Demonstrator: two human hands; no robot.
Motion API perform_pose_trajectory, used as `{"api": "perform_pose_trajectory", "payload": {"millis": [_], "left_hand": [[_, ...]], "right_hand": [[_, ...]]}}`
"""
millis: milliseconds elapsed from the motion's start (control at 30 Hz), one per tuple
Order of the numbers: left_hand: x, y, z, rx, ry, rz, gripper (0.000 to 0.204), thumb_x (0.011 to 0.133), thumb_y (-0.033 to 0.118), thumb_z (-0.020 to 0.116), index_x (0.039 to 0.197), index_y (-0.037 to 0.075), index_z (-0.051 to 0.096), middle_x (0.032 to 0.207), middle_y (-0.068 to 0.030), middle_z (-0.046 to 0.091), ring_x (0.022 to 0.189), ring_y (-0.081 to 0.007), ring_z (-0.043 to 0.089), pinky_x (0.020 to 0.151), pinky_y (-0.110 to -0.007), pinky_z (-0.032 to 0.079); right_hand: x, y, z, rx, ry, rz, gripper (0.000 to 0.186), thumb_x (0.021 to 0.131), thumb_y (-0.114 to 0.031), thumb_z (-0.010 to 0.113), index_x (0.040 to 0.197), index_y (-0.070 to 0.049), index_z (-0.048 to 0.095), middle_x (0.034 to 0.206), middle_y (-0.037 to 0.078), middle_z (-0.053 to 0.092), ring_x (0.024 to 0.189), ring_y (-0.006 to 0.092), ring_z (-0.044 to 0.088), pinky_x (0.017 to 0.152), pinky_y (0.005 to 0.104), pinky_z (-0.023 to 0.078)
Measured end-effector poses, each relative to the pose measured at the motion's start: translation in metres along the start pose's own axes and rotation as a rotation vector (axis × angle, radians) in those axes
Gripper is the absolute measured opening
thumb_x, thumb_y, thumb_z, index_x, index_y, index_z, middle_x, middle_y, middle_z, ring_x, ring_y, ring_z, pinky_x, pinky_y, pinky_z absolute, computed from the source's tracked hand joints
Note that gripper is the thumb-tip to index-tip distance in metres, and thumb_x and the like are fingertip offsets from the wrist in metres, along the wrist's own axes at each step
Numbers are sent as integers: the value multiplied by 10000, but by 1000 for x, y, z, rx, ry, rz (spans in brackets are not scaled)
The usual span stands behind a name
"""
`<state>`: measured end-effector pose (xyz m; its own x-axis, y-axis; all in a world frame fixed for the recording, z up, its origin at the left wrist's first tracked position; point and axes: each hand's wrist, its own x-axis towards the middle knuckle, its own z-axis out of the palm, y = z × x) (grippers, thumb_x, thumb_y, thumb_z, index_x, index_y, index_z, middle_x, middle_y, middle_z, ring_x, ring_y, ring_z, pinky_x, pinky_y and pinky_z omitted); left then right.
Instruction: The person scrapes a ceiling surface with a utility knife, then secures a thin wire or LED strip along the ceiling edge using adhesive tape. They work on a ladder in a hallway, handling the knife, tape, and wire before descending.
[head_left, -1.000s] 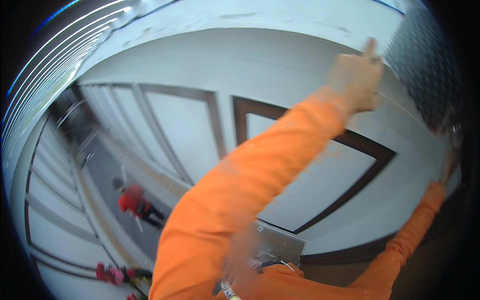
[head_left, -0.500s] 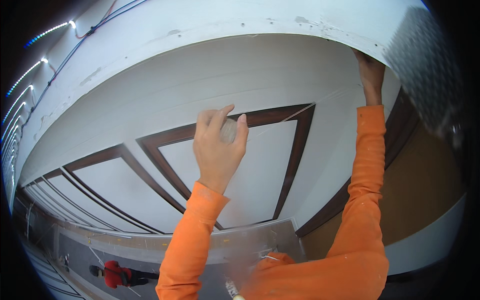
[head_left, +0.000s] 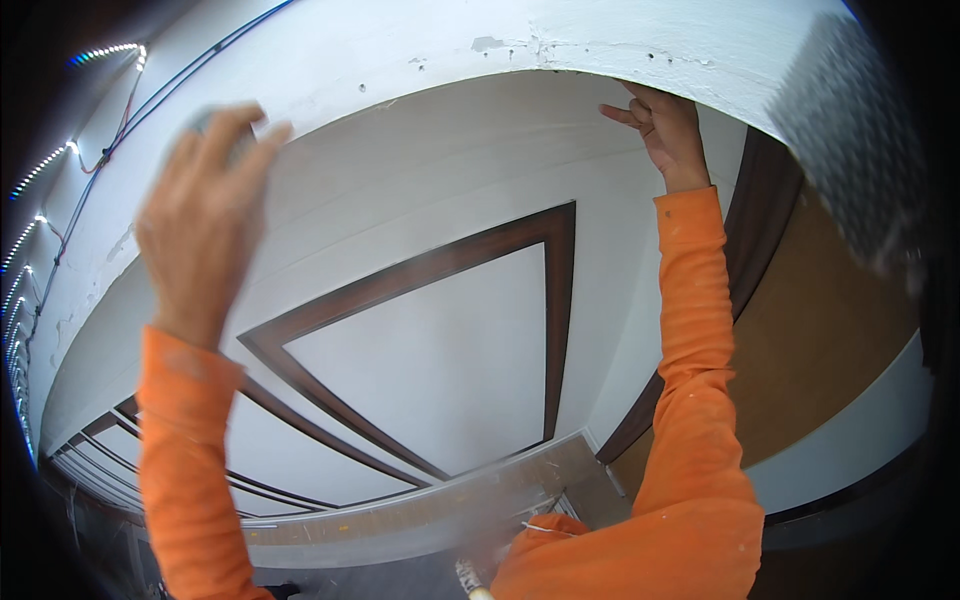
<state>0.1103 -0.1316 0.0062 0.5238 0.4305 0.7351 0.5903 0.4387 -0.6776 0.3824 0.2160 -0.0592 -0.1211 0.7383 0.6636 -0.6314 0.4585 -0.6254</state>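
Observation:
My left hand (head_left: pixel 205 220), blurred by motion, is raised at the left below the white panel. Its fingers curl round a small greyish ball of string (head_left: pixel 212 122), mostly hidden behind them. At the upper right my right hand (head_left: pixel 668 130) reaches up to the lower edge of the white panel (head_left: pixel 430 75). One finger points left and the others are apart. Some fingertips meet that edge or pass behind it, and nothing held shows there. Both arms wear orange sleeves (head_left: pixel 690 300).
Dark brown frames (head_left: pixel 410 265) cross the white surface beyond. Cables (head_left: pixel 165 95) and lit LED strips (head_left: pixel 105 52) run along the left. A blurred grey ribbed thing (head_left: pixel 845 130) hangs close at the upper right. A brown panel (head_left: pixel 830 340) stands at the right.
My left hand has swung left and up with the ball of string. My right hand appears further left along the panel edge, with more fingers showing. The person in red has almost left view.

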Motion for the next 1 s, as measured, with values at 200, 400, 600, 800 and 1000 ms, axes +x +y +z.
{"api": "perform_pose_trajectory", "payload": {"millis": [200,400,600,800,1000], "left_hand": [[42,-47,38,114,-3,126,327,863,68,698,1134,251,694,1263,60,588,1027,-150,584,851,-290,519],[45,-48,85,81,-25,248,409,918,90,660,1284,246,568,1404,15,477,1200,-157,487,999,-298,434],[44,-41,100,154,-49,352,513,972,111,622,1435,240,443,1545,-30,366,1373,-163,389,1148,-306,350],[40,-48,129,-80,-146,322,600,1017,112,585,1556,228,348,1664,-70,268,1506,-173,329,1270,-316,285],[43,-51,140,-317,-76,370,540,1053,125,514,1563,165,343,1678,-70,238,1494,-167,352,1272,-328,282]], "right_hand": [[-5,-6,17,279,108,163,173,965,-12,642,1122,57,616,729,-40,493,526,33,364,812,347,614],[15,7,-26,318,-222,306,215,967,-61,673,1126,71,613,718,-60,435,544,15,320,440,195,249],[5,-22,-10,-299,-162,132,328,917,-209,775,1071,65,680,652,-83,400,482,19,260,413,211,184],[13,-4,-2,-767,-185,-133,309,897,-257,782,1112,-38,755,750,-26,616,468,33,291,433,214,253],[5,14,2,-898,-130,-321,334,900,-326,754,1033,-21,792,896,68,757,783,162,652,766,306,514]]}}
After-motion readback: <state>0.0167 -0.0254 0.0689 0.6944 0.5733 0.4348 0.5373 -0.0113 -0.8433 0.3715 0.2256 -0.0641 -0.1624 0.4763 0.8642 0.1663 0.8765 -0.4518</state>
